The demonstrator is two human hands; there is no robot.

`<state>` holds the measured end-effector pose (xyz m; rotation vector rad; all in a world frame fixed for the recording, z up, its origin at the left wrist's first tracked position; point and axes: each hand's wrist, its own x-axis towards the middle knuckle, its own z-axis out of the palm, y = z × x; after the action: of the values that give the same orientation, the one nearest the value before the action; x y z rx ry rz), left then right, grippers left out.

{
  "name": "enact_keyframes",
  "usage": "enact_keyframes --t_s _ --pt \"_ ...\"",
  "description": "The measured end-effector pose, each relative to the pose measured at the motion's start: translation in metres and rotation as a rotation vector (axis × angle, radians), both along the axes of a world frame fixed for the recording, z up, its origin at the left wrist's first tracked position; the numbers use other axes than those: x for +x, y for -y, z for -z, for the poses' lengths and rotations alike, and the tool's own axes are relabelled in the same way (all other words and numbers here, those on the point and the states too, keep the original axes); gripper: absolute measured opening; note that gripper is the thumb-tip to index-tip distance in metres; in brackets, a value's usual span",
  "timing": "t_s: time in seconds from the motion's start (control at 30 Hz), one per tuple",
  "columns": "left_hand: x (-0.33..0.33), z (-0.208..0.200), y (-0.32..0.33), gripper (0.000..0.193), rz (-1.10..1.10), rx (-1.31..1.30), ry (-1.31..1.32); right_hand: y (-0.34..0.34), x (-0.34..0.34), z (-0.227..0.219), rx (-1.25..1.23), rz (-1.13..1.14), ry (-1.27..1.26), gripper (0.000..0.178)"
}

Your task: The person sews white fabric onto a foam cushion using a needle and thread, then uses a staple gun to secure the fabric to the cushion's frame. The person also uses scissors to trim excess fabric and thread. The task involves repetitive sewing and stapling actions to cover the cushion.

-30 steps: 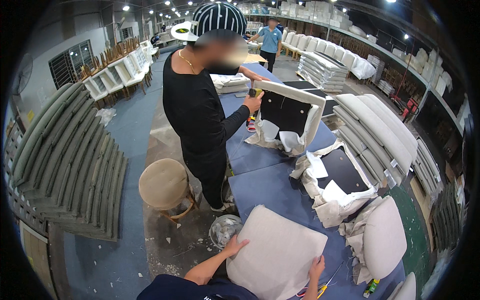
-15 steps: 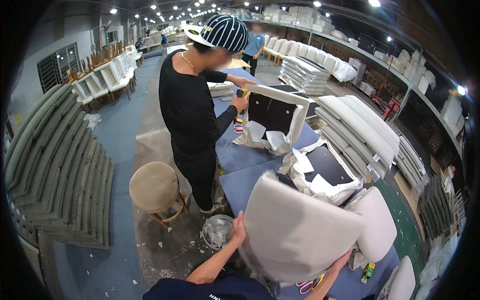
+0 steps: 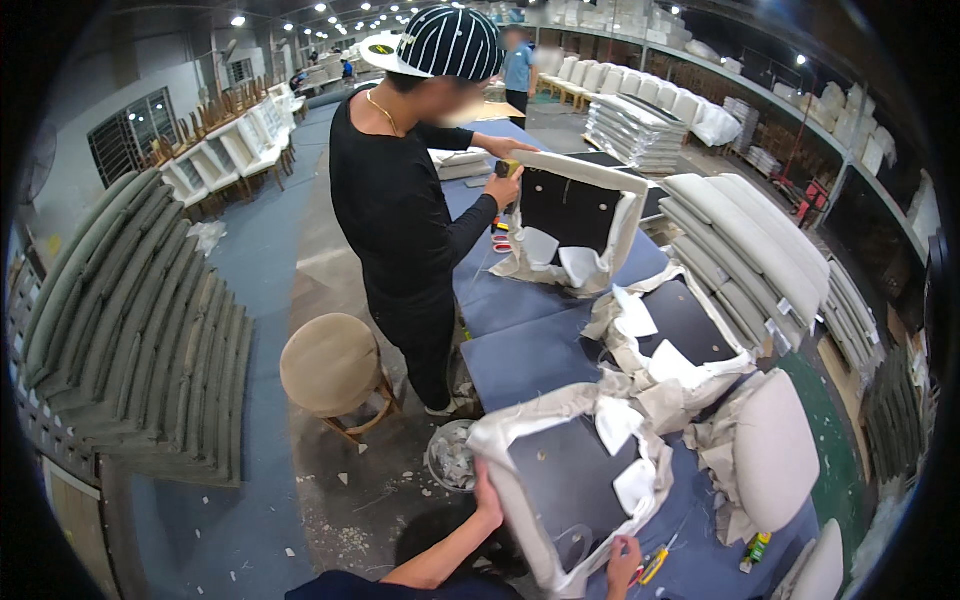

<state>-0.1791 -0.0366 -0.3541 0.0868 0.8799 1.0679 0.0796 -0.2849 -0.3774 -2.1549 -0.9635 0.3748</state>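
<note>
A pale beige upholstered seat cushion (image 3: 512, 492) is tilted on the near edge of the table, its black underside showing. Loose fabric edges and white padding flaps surround that underside. On its left side, my left hand (image 3: 487, 502) is closed around the padded rim. My right hand (image 3: 624, 560) has its fingers curled at the lower right edge of the same cushion. Just right of that hand lie a yellow-handled tool (image 3: 655, 566) and red-handled scissors (image 3: 636, 576), partly hidden by the hand.
Another underside-up cushion (image 3: 690, 325) lies beyond mine. A finished-side-up one (image 3: 778, 450) sits right, near a small green-and-yellow container (image 3: 755, 552). Left stand a round stool (image 3: 330, 365) and a scrap bucket (image 3: 452, 458). A co-worker (image 3: 410, 190) holds a tool against a cushion (image 3: 625, 225).
The cushion has been turned over from its smooth face to its black underside and lowered toward the table. My right hand has shifted along its edge. The view has swung slightly left.
</note>
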Motion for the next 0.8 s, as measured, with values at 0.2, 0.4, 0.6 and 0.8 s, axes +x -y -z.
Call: enact_keyframes --t_s 0.2,0.4,0.6,0.8 --pt "-0.058 0.092 0.01 0.074 0.197 -0.005 -0.555 0.017 -0.047 0.007 -0.337 0.156 0.559 0.041" --pt "-0.074 0.117 0.044 0.07 0.562 0.182 -0.378 0.057 -0.044 0.062 -0.355 0.224 0.705 0.042" --pt "-0.087 0.167 0.083 0.067 0.55 0.479 -0.315 0.062 -0.022 0.116 -0.075 0.198 0.704 0.035" --pt "-0.192 0.231 0.118 0.082 0.696 0.635 -1.216 0.073 -0.024 0.115 -0.079 0.256 0.732 0.036"
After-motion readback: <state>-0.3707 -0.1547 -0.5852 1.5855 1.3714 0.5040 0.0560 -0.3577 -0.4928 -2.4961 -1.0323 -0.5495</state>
